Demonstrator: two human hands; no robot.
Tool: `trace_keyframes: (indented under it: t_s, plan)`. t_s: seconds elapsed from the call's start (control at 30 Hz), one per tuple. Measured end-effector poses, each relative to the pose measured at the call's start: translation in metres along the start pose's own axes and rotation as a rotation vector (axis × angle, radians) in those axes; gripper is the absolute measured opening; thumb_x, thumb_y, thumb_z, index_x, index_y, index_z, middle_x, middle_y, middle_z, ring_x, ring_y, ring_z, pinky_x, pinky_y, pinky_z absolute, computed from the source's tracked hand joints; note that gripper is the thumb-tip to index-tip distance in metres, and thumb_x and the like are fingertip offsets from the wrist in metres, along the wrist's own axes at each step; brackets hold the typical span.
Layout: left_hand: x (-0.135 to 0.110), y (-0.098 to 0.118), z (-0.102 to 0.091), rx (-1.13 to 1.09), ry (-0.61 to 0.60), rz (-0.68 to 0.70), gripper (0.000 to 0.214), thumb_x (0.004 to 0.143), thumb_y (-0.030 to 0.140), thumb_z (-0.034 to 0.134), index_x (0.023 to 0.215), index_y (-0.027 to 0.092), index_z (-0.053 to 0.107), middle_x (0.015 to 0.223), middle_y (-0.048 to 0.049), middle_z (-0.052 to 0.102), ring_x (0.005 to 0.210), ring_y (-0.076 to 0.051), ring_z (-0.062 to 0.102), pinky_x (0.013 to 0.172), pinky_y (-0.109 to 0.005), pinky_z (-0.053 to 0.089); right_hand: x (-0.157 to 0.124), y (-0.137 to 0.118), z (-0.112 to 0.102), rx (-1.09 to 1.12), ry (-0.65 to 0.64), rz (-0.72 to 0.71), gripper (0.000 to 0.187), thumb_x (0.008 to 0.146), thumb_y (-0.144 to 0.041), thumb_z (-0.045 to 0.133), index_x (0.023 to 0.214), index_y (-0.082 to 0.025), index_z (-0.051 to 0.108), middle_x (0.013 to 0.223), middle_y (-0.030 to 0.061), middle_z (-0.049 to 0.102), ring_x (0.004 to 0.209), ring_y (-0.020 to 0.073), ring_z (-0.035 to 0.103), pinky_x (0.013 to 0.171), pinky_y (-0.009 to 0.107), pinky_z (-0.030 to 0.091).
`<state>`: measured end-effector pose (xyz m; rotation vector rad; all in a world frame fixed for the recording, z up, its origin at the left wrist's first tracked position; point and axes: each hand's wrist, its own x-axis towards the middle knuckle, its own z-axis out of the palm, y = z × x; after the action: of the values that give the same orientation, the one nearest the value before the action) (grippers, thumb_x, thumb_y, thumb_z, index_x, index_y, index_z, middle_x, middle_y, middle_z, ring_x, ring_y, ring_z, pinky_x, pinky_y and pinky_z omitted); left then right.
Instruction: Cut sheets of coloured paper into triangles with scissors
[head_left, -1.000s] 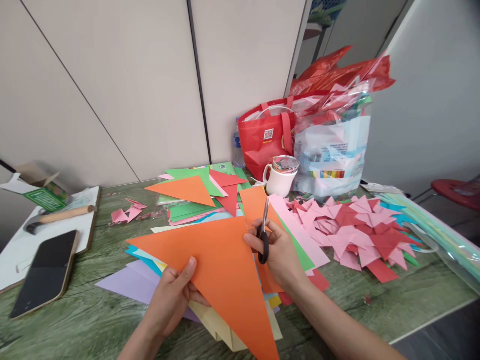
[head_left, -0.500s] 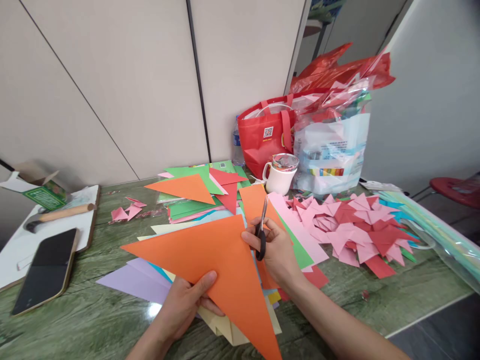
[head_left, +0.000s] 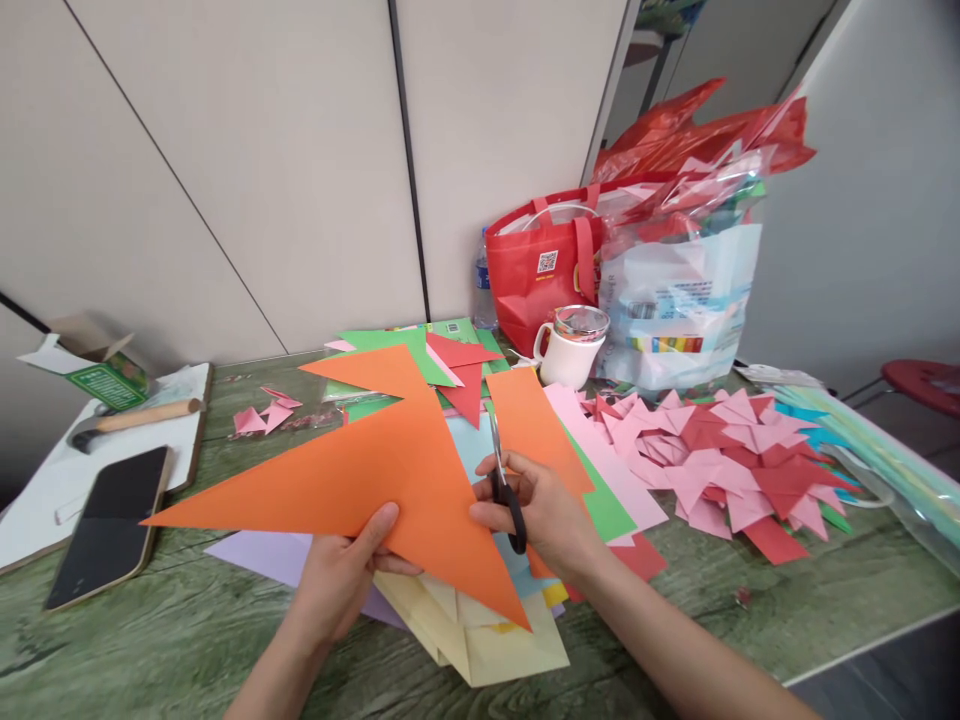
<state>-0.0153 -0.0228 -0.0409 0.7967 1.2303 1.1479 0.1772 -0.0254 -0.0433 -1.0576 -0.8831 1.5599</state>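
Note:
My left hand (head_left: 341, 580) grips a big orange paper triangle (head_left: 315, 475), thumb on top and fingers beneath. One long point of the triangle reaches far to the left. In my right hand (head_left: 551, 515) is a pair of black-handled scissors (head_left: 511, 505), its blades pointing up and away from me. The scissors are just right of the triangle's edge. Under both hands lies a pile of coloured sheets, with cream paper (head_left: 517, 640) in front and lavender paper (head_left: 262, 555) at the left. A loose orange strip (head_left: 536, 415) lies beyond the scissors.
Folded pink and red paper pieces (head_left: 697, 450) are heaped at the right. Behind stand a white mug (head_left: 571, 350), a red bag (head_left: 525, 285) and a clear plastic bag (head_left: 679, 310). A phone (head_left: 112, 525) and a hammer (head_left: 139, 418) lie at the left.
The orange triangle has shifted left and turned, away from the scissors. My right hand with the scissors has moved slightly down and left. The view has shifted a little.

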Motion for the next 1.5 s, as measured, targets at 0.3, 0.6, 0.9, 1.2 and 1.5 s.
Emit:
trace_keyframes:
  t_s: [0.3,0.6,0.9,1.2,1.5]
  plan:
    - [0.002,0.001,0.0,-0.015,0.016,0.022,0.066,0.055,0.027,0.078,0.115,0.013,0.053,0.107,-0.0106,0.067,0.06,-0.02,0.068,0.041,-0.027,0.057,0.0,0.0,-0.001,-0.009,-0.018,-0.01,0.038,0.054,-0.026,0.079,0.08,-0.018,0.053,0.062,-0.0048,0.06,0.052,0.0074,0.053,0.052,0.021,0.046]
    - [-0.002,0.005,-0.003,-0.052,-0.008,-0.005,0.05,0.052,0.03,0.08,0.095,0.01,0.062,0.076,-0.005,0.073,0.048,-0.017,0.064,0.037,-0.024,0.055,0.004,0.009,-0.001,-0.072,-0.17,-0.044,0.025,0.072,-0.034,0.066,0.087,-0.018,0.053,0.063,-0.0049,0.054,0.056,0.0086,0.053,0.055,0.022,0.045]
    - [-0.004,0.006,-0.002,-0.061,-0.057,-0.051,0.046,0.051,0.028,0.081,0.089,0.01,0.062,0.067,-0.0027,0.071,0.045,-0.016,0.063,0.035,-0.026,0.055,0.0,0.017,0.009,-0.14,-0.318,-0.186,0.021,0.067,-0.022,0.07,0.077,-0.018,0.052,0.071,-0.0023,0.056,0.066,0.012,0.052,0.069,0.027,0.043]
    - [-0.003,0.003,-0.007,-0.075,-0.1,-0.083,0.042,0.056,0.028,0.079,0.091,0.011,0.062,0.075,-0.0054,0.073,0.052,-0.018,0.066,0.04,-0.024,0.055,-0.002,0.018,0.007,-0.104,-0.325,-0.184,0.02,0.068,-0.022,0.069,0.077,-0.018,0.052,0.07,-0.0029,0.057,0.063,0.0103,0.052,0.063,0.023,0.042]
    - [-0.006,0.005,-0.008,-0.043,-0.134,-0.113,0.045,0.058,0.03,0.077,0.096,0.012,0.061,0.076,-0.0081,0.073,0.064,-0.024,0.069,0.052,-0.029,0.057,-0.002,0.018,0.012,-0.032,-0.298,-0.144,0.024,0.062,-0.027,0.073,0.075,-0.019,0.054,0.068,-0.0027,0.058,0.063,0.0114,0.053,0.057,0.022,0.042]
